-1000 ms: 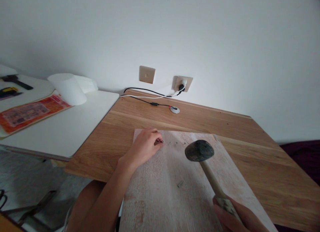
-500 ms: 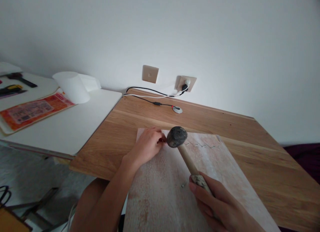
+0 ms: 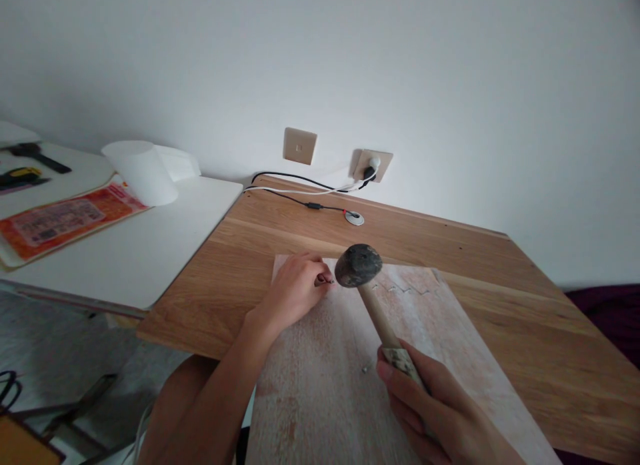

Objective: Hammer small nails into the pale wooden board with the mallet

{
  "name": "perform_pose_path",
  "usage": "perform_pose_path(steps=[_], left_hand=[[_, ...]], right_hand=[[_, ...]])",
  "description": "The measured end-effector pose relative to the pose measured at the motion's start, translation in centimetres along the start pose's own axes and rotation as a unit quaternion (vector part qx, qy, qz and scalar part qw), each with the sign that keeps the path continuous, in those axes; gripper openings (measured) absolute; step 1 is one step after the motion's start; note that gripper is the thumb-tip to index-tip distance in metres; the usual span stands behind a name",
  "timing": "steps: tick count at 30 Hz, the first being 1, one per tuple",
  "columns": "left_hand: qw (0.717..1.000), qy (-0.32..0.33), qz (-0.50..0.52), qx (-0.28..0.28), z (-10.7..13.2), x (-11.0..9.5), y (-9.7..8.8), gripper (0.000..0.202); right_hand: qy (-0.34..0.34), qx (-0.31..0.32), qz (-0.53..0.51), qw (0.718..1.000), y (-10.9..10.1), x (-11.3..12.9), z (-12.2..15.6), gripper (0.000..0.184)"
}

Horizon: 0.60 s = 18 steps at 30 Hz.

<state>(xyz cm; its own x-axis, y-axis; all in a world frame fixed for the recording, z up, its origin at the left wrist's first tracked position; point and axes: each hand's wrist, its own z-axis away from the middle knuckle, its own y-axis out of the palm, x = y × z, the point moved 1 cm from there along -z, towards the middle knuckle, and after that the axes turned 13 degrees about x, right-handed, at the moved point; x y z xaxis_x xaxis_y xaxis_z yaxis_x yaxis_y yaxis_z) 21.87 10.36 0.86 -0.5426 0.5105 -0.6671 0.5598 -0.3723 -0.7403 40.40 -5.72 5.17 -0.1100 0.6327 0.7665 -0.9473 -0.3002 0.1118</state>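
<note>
My right hand is wrapped round the wooden handle of a mallet with a dark, worn head. The mallet head hovers just right of my left hand, above a whitewashed wooden board. Near the board's far edge, my left hand is closed in a pinch on a small nail, mostly hidden by the fingers. Right of the mallet, several nails stand in a zigzag row in the board. Another small nail lies on the board beside my right hand.
The board rests on a wooden desk against a white wall. Cables run along the desk's back to a wall socket. To the left, a white table carries a white roll, an orange packet and dark tools.
The mallet head has risen slightly, shifted right and tilted. More of the nail shows at my left fingertips, while that hand stays at nearly the same spot.
</note>
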Motion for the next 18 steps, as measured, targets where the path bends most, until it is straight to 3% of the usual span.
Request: perform_pose_path(steps=[10,16,18], left_hand=[[0.999,0.029,-0.037,0.016,0.01,0.13,0.10,0.012],[1.000,-0.010,0.006,0.009,0.25,0.29,0.10,0.007],[1.000,-0.016,0.015,0.000,0.38,0.32,0.07,0.017]], right_hand=[[0.001,-0.004,-0.022,1.000,0.38,-0.40,0.02,0.062],[0.021,-0.003,0.011,1.000,0.18,-0.47,-0.20,0.065],[0.016,-0.004,0.018,1.000,0.09,-0.20,-0.07,0.064]])
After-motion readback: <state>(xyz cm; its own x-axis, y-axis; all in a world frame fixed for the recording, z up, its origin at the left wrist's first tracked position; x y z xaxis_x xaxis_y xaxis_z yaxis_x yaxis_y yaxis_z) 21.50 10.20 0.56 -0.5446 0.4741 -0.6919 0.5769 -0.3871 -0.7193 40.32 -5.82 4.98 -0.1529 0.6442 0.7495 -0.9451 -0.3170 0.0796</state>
